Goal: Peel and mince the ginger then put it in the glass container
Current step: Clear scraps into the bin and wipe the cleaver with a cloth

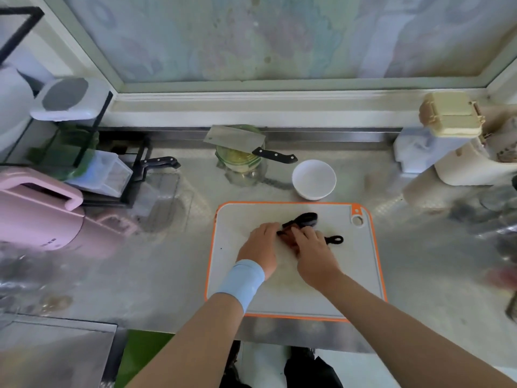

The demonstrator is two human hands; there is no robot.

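You've got the steel tabletop (pixel 419 261) in front of you and the orange-rimmed cutting board (pixel 358 275) square on it, and this is where the action is. At the back, well apart from the board, stands the glass container (pixel 237 163) with a cleaver (pixel 235 138) lying across its mouth, and a white bowl (pixel 314 179) sits just beside it.

Both hands meet mid-board. Your left hand (pixel 261 242) curls in on a brownish lump, the ginger (pixel 291 243) by the look of it. Your right hand (pixel 313 247) is closed round a black looped handle (pixel 335 240) poking out past the palm. A black tool head (pixel 306 219) shows just above the fingers; whether it's the same tool I can't tell.

I'd call this the peeling step, with mincing not yet begun. Next you need short strokes along the skin, with the left hand turning the piece — and that cleaver has to come off the container before anything goes in.
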